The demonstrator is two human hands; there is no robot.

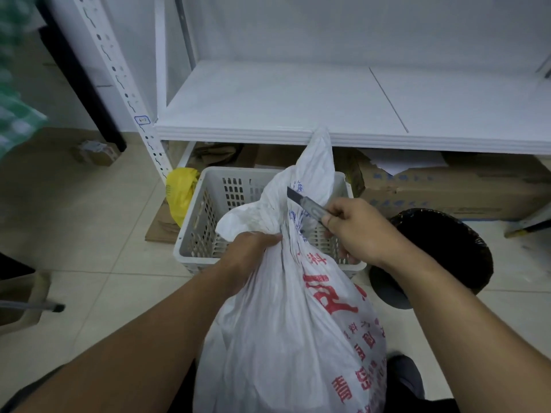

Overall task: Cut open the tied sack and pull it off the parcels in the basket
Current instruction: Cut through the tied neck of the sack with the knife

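A bulging white woven sack (286,338) with red print stands in front of me, its gathered neck sticking up over the basket. My left hand (247,257) grips the sack just below the tied neck. My right hand (357,231) holds a utility knife (307,202), blade pointing up-left and touching the neck above my left hand. The white slotted plastic basket (208,210) sits on the floor behind the sack; its inside is mostly hidden by the sack and no parcels show.
A white metal shelf (283,108) stands behind the basket, with flattened cardboard boxes (447,189) under it. A black-lined bin (441,251) is right of the basket, a yellow bag (180,192) left of it. Beige tiled floor (89,219) stretches to the left.
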